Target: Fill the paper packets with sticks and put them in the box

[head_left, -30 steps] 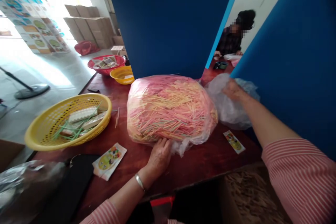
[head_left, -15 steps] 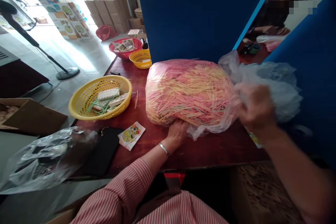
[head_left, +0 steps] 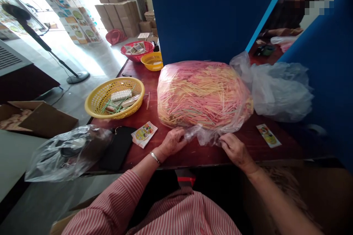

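A large clear plastic bag (head_left: 204, 93) full of thin pink, yellow and green sticks lies on the dark red table (head_left: 176, 158). My left hand (head_left: 173, 141), with a bracelet at the wrist, pinches the bag's loose front edge at its left part. At the right part of that same edge, my right hand (head_left: 235, 150) has its fingers closed on the plastic. Crumpled film hangs between the two hands. Left of the bag, a yellow basket (head_left: 93, 108) holds green sticks and small packs.
A printed packet (head_left: 145, 134), a black pouch (head_left: 117, 148) and a plastic bag (head_left: 68, 154) lie at left. Another packet (head_left: 268, 136) and clear bags (head_left: 282, 91) are at right. Red (head_left: 138, 58) and yellow (head_left: 151, 67) baskets stand behind. A person (head_left: 289, 14) is beyond the blue partition (head_left: 215, 14).
My right hand has moved down and left from the bag's right side to its front edge. My left hand has shifted slightly left and come out from under the bag's front. The view has shifted slightly.
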### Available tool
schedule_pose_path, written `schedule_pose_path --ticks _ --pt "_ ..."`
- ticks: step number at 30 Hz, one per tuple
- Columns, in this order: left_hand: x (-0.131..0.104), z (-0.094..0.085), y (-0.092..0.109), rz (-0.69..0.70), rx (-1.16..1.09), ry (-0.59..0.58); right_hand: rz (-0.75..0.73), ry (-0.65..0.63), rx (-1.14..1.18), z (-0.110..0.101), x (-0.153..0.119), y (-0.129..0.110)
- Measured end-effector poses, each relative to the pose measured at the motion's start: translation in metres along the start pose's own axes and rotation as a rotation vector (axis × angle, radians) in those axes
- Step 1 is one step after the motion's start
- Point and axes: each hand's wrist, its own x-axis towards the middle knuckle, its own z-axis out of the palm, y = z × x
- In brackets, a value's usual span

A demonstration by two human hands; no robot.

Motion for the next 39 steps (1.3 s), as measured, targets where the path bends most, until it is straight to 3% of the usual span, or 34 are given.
schedule_pose_path --ticks 4,7,10,11,13,15,17,18,20,23,26,28,31,35,39 --pt "-0.019 -0.01 -0.004 -0.114 0.162 -0.128 0.043 -0.017 -0.041 -0.009 0.0 0.004" --pt "-0.036 -0.025 -0.006 -0.206 0.271 -0.343 0.043 -0.117 -0.105 -0.01 0.002 0.001" --pt "-0.046 -0.048 0.003 -0.4 0.367 -0.546 0.02 -0.228 -0.189 -0.006 0.004 -0.007" --pt "-0.047 -0.055 0.009 -0.442 0.396 -0.537 0.008 -0.257 -0.221 -0.004 0.005 -0.009" --pt "-0.047 -0.062 0.028 -0.413 0.413 -0.393 -0.005 -0.287 -0.288 0.001 0.006 -0.015" --pt "-0.043 -0.054 0.047 -0.242 0.356 -0.221 -0.004 -0.292 -0.334 0.003 0.009 -0.022" --pt "-0.035 -0.032 0.061 -0.033 0.259 -0.171 -0.006 -0.288 -0.305 0.001 0.016 -0.027" --pt "-0.03 -0.019 0.064 0.011 0.234 -0.15 -0.01 -0.278 -0.248 -0.003 0.021 -0.03" --pt "-0.017 0.005 0.061 -0.027 0.217 -0.101 0.001 -0.215 -0.075 -0.014 0.036 -0.032" --pt "0.008 0.018 0.042 -0.121 0.147 -0.07 0.146 -0.049 0.142 -0.031 0.064 -0.028" --pt "0.035 0.005 0.022 -0.293 -0.047 0.061 0.374 0.102 0.336 -0.036 0.084 -0.022" --pt "0.053 -0.009 0.015 -0.377 -0.248 0.146 0.437 0.194 0.455 -0.034 0.085 -0.024" --pt "0.075 -0.027 0.011 -0.458 -0.583 0.166 0.273 0.296 0.319 -0.024 0.066 -0.037" --pt "0.095 -0.043 0.009 -0.479 -0.774 0.149 -0.119 -0.011 -0.029 0.002 0.031 -0.046" --pt "0.105 -0.052 0.005 -0.53 -0.784 0.154 -0.123 -0.167 -0.232 0.029 0.026 -0.037"
